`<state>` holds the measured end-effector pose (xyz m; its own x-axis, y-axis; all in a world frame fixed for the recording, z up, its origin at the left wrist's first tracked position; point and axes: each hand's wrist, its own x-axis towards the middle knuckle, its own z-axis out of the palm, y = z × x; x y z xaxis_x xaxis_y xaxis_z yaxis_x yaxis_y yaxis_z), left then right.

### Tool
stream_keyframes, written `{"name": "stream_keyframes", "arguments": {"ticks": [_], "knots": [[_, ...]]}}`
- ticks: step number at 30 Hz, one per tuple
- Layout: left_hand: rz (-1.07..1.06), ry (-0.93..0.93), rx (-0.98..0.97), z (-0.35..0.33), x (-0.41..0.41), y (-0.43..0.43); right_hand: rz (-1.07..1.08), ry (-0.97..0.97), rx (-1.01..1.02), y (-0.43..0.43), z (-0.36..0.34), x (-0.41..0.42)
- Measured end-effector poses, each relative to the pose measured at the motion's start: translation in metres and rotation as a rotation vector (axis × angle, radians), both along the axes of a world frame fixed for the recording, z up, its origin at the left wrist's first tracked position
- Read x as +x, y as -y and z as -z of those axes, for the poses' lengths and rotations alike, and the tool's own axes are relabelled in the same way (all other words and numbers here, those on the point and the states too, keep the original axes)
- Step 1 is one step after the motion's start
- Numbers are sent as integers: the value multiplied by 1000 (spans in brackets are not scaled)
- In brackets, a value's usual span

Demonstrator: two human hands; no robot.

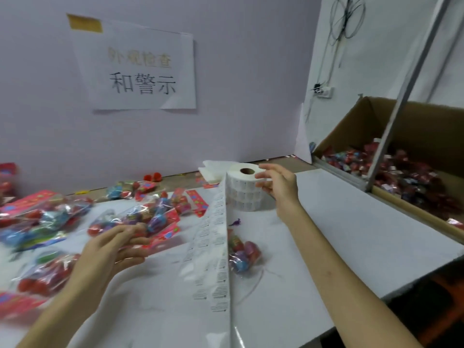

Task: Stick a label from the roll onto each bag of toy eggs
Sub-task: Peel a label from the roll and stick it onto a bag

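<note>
Your left hand (118, 249) sits low and close, forearm coming in from the lower left, its fingers (135, 241) pinching a bag (150, 219). Your right arm reaches far forward, the right hand (277, 188) raised, fingers (262, 175) spread and loosely curved.

The label roll (244, 189) stands on end near the back of the tabletop (351, 222), in front of the partition wall (238, 71). A strip of labels (216, 247) runs from the roll's left side toward the near edge. Many bags of toy eggs (45, 217) lie left of the strip, some overlapping. A single bag (244, 256) lies just right of it.

The left hand (110, 252) lies on a bag left of the strip. The right hand (276, 187) is at the roll's right side. A sheet stack (209, 169) sits behind the roll. A cardboard box (351, 126) holding more bags stands to the right of the tabletop. A paper sign (140, 71) hangs on the partition wall, above the bags.
</note>
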<state>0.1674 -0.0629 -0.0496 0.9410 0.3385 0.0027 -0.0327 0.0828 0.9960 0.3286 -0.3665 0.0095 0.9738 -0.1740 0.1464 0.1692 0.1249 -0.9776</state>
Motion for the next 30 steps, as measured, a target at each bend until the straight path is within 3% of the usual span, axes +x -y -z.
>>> {"name": "stream_keyframes", "arguments": {"ticks": [6, 8, 12, 16, 18, 22, 26, 30], "knots": [[-80, -27, 22, -6, -6, -3, -280, 237, -357, -89, -31, -13], [-90, -45, 37, -7, -7, -2, -387, 262, -579, -120, -31, -12], [-98, -98, 29, -9, -10, 2, -470, 137, -1014, -169, -11, -5], [-57, -154, 17, -8, -9, 2, -352, 20, -1221, -193, 22, -5], [-31, -167, 38, -8, -8, 2, -297, 70, -1183, -194, 32, -8], [-30, -175, 41, -9, -7, 4, -441, 115, -809, -184, 31, -24], [-48, -177, 17, -10, -8, 6, -547, 165, -748, -175, 39, -44], [-40, -151, 60, -10, -10, 4, -519, -8, -532, -169, 49, -52]]}}
